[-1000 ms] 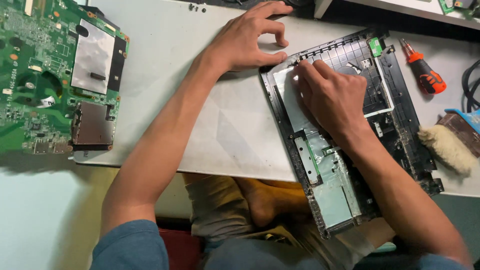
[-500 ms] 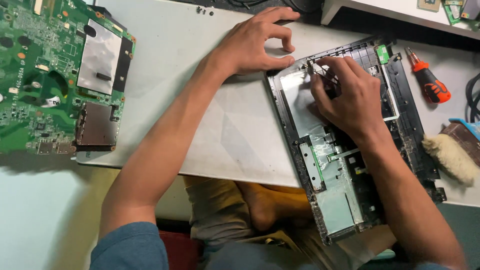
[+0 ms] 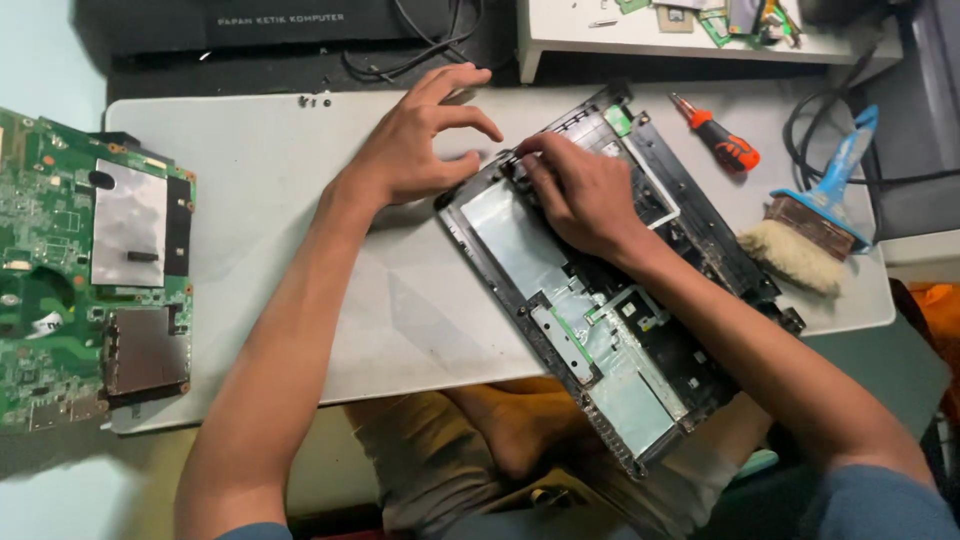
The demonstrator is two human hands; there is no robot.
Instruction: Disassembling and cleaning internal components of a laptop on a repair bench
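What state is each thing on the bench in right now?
Laptop shell: opened, lying askew, near end overhanging the table.
Left hand: fingers arched at the shell's top corner.
Right hand: pressed inside the shell.
Circuit board: removed, lying flat.
Screwdriver: lying unused.
Brush: lying unused.

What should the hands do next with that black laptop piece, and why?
Probably keep the left hand pressing the corner of the black laptop shell while the right hand gently works at the spot by the top edge. Its fingertips are already pinched there, and the shell hangs partly off the white table, so it could tip.
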